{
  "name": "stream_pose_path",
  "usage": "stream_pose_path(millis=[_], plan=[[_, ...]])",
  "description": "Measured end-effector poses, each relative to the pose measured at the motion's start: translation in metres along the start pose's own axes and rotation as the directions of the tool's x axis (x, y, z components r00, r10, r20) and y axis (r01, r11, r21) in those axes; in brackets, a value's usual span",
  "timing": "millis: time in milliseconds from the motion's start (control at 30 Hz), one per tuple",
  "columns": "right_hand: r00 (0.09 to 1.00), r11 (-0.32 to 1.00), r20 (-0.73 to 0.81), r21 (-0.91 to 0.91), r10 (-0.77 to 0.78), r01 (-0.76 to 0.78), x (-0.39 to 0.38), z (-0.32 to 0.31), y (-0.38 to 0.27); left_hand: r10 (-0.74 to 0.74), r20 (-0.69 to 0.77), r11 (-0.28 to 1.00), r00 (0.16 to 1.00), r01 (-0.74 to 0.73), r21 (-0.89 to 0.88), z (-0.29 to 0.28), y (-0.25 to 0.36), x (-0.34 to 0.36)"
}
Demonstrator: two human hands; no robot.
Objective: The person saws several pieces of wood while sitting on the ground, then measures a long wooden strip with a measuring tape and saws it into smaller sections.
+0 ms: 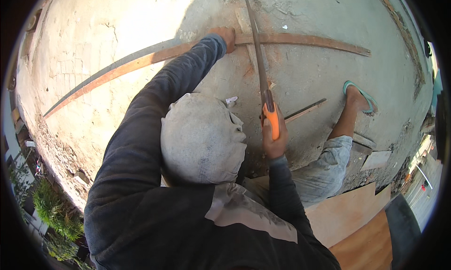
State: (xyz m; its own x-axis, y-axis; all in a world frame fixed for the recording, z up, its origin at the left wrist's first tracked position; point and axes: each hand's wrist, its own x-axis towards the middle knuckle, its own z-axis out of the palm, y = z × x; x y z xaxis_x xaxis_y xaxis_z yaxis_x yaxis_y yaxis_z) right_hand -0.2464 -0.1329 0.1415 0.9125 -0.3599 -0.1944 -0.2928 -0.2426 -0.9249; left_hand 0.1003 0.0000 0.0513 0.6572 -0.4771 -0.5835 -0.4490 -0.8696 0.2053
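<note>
Holding saw (pixel 260 63) across plank (pixel 300 39) w/ R hand (pixel 276 145), L hand (pixel 226 37) gripping plank.

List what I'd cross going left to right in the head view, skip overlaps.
Green plants → left hand on the plank → orange saw handle → short wood strip → teal flip-flop on a foot. The plank itself has no slot: it spans most of the row.
</note>
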Motion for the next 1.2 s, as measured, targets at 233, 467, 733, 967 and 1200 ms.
stream_pose_path(millis=[233, 467, 733, 967, 1200], plan=[[0.996, 0.995, -0.024, 0.038, -0.091, 0.092, 0.018, 0.015, 0.019, 0.019, 0.031, 1.000, 0.999, -0.019, 0.024, -0.014, -0.012, 0.009], [0.997, 0.997, 0.001, -0.007, -0.075, 0.075, 0.000, 0.000, 0.012, -0.037, -0.002, 0.998, 0.999, 0.037, 0.045, 0.011, -0.003, 0.001], [0.950, 0.958, -0.123, -0.060, -0.286, 0.281, 0.117, 0.054, 0.000, 0.159, -0.397, 0.970, 0.904, -0.068, 0.234, 0.048, -0.017, -0.018], [0.992, 0.995, -0.071, 0.001, -0.100, 0.100, 0.045, 0.027, -0.004, -0.012, -0.160, 0.997, 0.987, 0.024, 0.072, 0.043, -0.018, -0.008], [0.999, 0.999, -0.036, 0.044, 0.006, -0.004, -0.031, -0.013, -0.010, 0.007, -0.092, 0.996, 0.996, 0.001, 0.088, 0.013, -0.013, -0.005]])
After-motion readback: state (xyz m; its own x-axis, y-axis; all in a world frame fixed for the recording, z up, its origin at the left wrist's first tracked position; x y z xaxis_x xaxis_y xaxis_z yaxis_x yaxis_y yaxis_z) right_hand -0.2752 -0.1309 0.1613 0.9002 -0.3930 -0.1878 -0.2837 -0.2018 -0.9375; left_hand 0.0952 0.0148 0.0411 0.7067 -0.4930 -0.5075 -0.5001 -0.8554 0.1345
